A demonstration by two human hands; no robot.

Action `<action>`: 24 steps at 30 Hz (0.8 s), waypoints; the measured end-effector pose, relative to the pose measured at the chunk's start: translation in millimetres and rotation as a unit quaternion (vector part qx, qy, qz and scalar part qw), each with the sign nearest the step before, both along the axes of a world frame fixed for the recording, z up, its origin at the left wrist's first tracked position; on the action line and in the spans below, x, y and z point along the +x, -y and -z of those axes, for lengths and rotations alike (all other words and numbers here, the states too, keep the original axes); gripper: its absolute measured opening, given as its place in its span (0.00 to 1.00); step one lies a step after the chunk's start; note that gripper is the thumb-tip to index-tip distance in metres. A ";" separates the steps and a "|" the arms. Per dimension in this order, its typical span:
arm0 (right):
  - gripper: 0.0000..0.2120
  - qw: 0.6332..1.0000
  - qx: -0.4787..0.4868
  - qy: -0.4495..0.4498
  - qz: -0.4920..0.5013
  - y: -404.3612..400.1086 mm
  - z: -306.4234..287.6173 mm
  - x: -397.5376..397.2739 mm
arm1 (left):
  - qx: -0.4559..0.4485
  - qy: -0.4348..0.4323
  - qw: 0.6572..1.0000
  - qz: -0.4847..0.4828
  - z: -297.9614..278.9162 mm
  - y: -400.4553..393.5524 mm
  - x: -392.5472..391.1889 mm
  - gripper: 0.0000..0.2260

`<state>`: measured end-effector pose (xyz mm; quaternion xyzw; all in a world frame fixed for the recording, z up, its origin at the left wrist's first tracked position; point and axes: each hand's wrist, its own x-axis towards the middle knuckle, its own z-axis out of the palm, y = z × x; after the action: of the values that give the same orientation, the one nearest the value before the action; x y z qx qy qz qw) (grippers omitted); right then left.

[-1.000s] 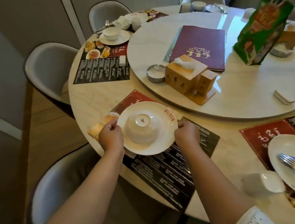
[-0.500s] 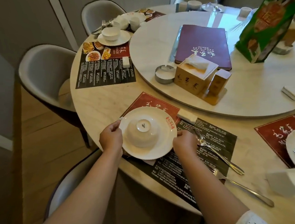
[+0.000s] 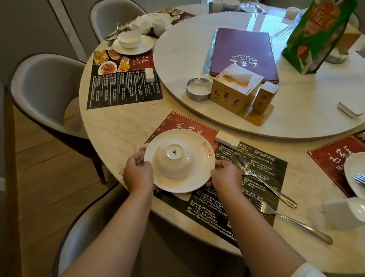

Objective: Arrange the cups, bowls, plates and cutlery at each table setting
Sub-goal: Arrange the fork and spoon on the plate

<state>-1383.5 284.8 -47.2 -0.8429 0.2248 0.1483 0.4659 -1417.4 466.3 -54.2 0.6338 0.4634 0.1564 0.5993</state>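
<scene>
A white plate [image 3: 200, 144] sits on the dark placemat [image 3: 260, 166] near the table's front edge. An upturned white bowl [image 3: 175, 160] rests on the plate's middle. My left hand [image 3: 138, 174] grips the plate's left rim and my right hand [image 3: 225, 176] grips its right rim. To the right of my right hand, a spoon [image 3: 261, 181] and a fork [image 3: 290, 221] lie on the mat. A folded white napkin block [image 3: 227, 139] lies at the mat's far edge.
A lazy Susan [image 3: 310, 109] holds a purple menu [image 3: 245, 53], tissue box [image 3: 235, 90], ashtray [image 3: 198, 89] and green bag [image 3: 318, 35]. Another setting with bowl on plate [image 3: 133, 43] is far left. A plate with fork [image 3: 364, 176] and a cup [image 3: 349, 212] are right. Grey chairs [image 3: 44, 83] ring the table.
The plate with the bowl has shifted slightly left on the mat in both hands. The view has swung, so the spoon and fork to the right now show.
</scene>
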 end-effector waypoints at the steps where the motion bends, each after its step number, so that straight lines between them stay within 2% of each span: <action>1: 0.17 1.000 0.005 -0.003 0.004 0.8 0.0 -2.5 | 0.007 -0.007 1.000 -0.009 -0.9 5.2 -3.8 0.17; 7: 0.17 0.997 0.057 -0.019 0.037 -1.7 1.8 -8.1 | -0.003 -0.032 0.999 -0.019 -5.9 10.5 -6.0 0.19; 14: 0.10 0.993 0.107 -0.019 0.049 -5.6 -1.8 -13.7 | -0.007 -0.031 0.999 0.007 -10.4 3.8 -0.4 0.18; 24: 0.11 0.984 0.163 -0.058 0.037 -10.9 -5.3 -15.8 | 0.014 -0.033 0.998 0.051 -17.7 -10.0 6.4 0.20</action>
<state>-1399.3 295.8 -41.9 -0.7365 0.2553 0.2147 0.5885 -1410.9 476.3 -36.5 0.6700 0.4476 0.1108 0.5817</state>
